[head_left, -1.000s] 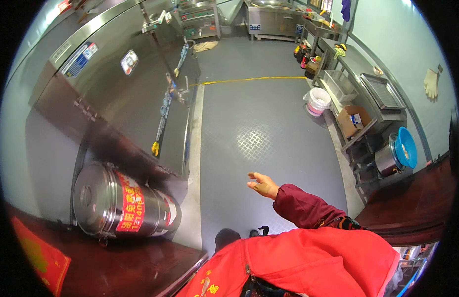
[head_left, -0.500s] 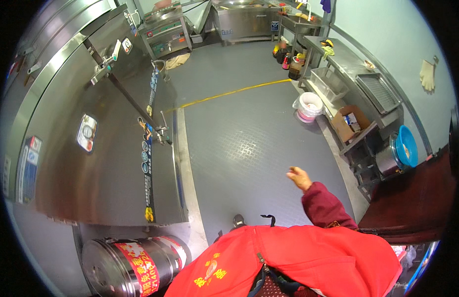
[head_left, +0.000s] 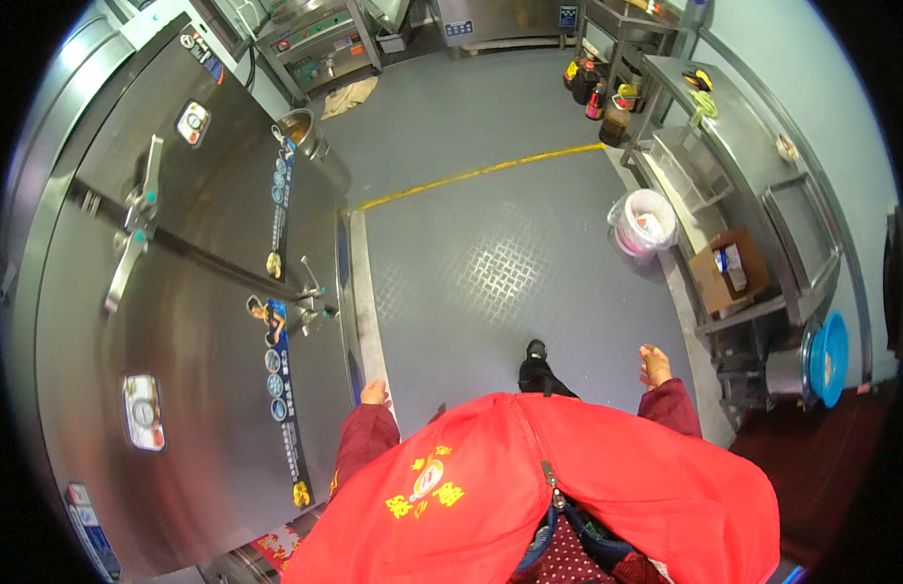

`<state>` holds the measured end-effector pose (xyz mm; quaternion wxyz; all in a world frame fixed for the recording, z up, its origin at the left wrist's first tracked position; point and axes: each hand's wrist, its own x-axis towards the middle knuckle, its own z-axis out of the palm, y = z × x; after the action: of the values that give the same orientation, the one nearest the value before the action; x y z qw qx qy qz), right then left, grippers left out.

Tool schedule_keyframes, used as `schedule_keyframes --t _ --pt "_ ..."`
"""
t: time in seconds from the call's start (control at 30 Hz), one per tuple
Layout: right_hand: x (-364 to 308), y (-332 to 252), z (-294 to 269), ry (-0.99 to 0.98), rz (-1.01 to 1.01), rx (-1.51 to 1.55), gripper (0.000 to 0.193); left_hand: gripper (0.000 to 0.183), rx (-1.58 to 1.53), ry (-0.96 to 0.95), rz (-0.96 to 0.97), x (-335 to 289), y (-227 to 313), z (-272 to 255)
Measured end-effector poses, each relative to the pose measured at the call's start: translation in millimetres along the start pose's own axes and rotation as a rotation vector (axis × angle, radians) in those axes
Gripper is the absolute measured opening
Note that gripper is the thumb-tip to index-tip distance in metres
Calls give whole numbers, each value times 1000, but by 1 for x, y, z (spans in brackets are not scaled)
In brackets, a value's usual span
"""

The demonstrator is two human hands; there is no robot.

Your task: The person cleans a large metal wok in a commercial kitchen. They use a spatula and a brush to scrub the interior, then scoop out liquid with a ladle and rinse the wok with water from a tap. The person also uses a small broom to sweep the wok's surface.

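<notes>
My right hand hangs empty above the grey floor, its fingers loosely curled and a little apart. It comes out of a dark red sleeve. Only a small part of my left hand shows past its sleeve, near the lower right side of the large steel cabinet; its fingers are mostly hidden. Neither hand touches anything that I can see. Below them is my red apron, and one black shoe shows ahead of it.
Metal latches stick out from the cabinet at left. Along the right stand a steel table, a white bucket, a cardboard box and a blue basin. A yellow line crosses the floor ahead.
My view has moved forward along the floor. The left hand has come into sight beside the cabinet, and the right hand now sits farther right in the picture. One shoe has stepped ahead.
</notes>
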<state>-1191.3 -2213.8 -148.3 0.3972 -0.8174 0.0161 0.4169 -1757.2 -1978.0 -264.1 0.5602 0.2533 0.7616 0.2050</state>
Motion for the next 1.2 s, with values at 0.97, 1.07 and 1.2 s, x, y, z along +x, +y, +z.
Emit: schedule_keyframes --t 0.97,1.07,1.2 --pt "380 -502 207 -108 -16 146 42 23 333 170 377 374 537 306" --pt "434 -527 213 -102 20 115 47 23 173 -60 360 398 595 365" --pt "524 -594 223 -127 43 89 53 27 453 -226 500 414 624 397"
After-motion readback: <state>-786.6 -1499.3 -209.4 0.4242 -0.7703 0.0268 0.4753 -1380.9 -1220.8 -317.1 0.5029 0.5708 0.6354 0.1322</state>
